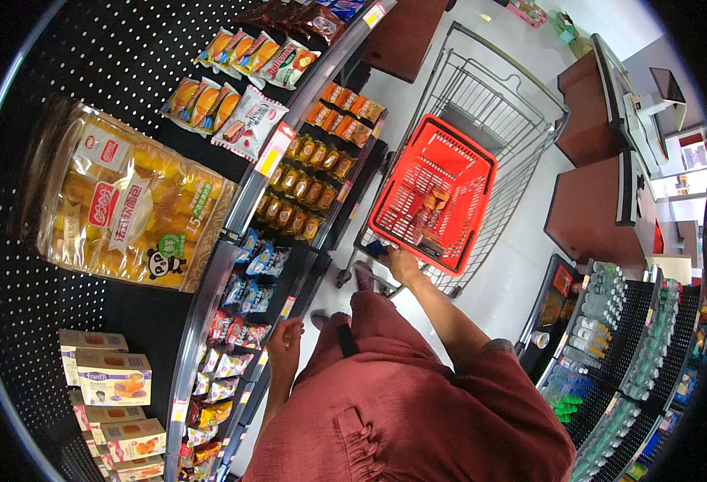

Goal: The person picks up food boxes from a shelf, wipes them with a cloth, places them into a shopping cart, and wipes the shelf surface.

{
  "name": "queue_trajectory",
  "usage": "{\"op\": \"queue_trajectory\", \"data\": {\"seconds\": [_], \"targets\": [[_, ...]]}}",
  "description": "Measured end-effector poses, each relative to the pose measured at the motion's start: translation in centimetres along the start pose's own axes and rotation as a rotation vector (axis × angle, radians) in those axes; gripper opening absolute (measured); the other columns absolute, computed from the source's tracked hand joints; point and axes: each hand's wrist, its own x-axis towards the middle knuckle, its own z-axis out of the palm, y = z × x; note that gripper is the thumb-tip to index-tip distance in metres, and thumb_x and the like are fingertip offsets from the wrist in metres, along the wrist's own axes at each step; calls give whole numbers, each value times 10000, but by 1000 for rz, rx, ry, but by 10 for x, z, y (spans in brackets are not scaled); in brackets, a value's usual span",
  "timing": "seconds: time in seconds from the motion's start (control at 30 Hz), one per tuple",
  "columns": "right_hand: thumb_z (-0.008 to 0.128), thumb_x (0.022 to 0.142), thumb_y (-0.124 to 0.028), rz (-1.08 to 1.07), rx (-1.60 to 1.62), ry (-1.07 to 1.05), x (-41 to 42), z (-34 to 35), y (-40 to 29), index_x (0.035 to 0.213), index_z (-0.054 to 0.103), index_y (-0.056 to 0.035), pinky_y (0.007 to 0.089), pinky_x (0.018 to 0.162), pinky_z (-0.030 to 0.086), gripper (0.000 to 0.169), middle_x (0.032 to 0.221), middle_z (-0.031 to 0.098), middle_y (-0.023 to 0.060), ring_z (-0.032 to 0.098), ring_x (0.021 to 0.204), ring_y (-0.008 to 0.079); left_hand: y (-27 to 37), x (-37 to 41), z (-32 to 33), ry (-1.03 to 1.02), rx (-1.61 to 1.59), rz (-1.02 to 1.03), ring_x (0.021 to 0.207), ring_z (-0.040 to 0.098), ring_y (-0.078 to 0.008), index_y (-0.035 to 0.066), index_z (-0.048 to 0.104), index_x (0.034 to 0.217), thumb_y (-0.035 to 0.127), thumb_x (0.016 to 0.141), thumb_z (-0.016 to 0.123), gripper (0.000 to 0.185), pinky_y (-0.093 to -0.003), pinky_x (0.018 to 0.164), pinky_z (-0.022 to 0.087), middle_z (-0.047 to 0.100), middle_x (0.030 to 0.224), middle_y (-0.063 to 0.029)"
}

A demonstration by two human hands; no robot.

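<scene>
My right hand (400, 265) is closed around the near end of a wire shopping cart (513, 141), beside a dark blue part of it. A red plastic basket (477, 202) sits inside the cart. Small orange packets (436, 199) and another pack (429, 238) lie on the basket's floor. Low on my left, my left hand (286, 338) hangs with its fingers loosely bent and nothing visible in it. Nearest to it are red snack bags (239, 331) on a lower shelf. Blue snack bags (266, 259) lie just beyond them.
Black perforated shelving on the left bears a large bag of bread (136, 199), boxed cakes (115, 379) and small wrapped cakes (305, 187). Brown checkout counters (597, 208) stand ahead right. Bottled drinks (600, 301) line shelves at right. Pale floor (507, 271) shows beside the cart.
</scene>
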Motion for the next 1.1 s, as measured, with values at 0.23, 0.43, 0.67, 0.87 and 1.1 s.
{"op": "queue_trajectory", "data": {"seconds": [0.23, 0.43, 0.67, 0.87, 1.1], "targets": [[601, 937, -169, 52, -37, -34, 11, -21, -21, 1369, 522, 13, 500, 942, 510, 476, 1310, 569, 288, 577, 1196, 415, -6, -1, -2, -15, 33, 3, 948, 732, -187, 6, 666, 1162, 131, 1012, 610, 202, -318, 811, 569, 745, 1051, -107], [614, 916, -198, -96, -287, 85, -18, 31, -48, 1469, 490, -50, 436, 994, 498, 586, 1466, 501, 177, 500, 1272, 364, -1, 5, 2, -47, -12, -6, 964, 733, -197, -3, 662, 1163, 127, 1013, 605, 206, -331, 843, 571, 745, 1062, -120], [717, 867, -281, -77, -192, 66, -31, 19, -62, 1520, 437, -100, 458, 993, 515, 733, 1509, 447, 197, 512, 1247, 376, 2, 9, 5, -46, 8, 13, 953, 734, -191, -4, 665, 1160, 146, 1016, 609, 216, -324, 845, 569, 748, 1049, -125], [715, 882, -213, -136, -75, 55, -30, 11, -51, 1464, 532, -190, 447, 963, 540, 611, 1442, 492, 201, 584, 1148, 387, 5, 14, 10, -69, 47, -24, 954, 734, -187, 6, 665, 1166, 144, 1013, 616, 212, -320, 844, 567, 749, 1046, -117], [614, 947, -171, -93, -58, 129, -17, 22, -47, 1446, 546, -193, 439, 896, 562, 504, 1203, 584, 150, 600, 1118, 361, -2, 20, 15, -93, 32, 3, 953, 733, -184, 6, 661, 1170, 125, 1009, 615, 206, -323, 848, 574, 747, 1045, -117]]}}
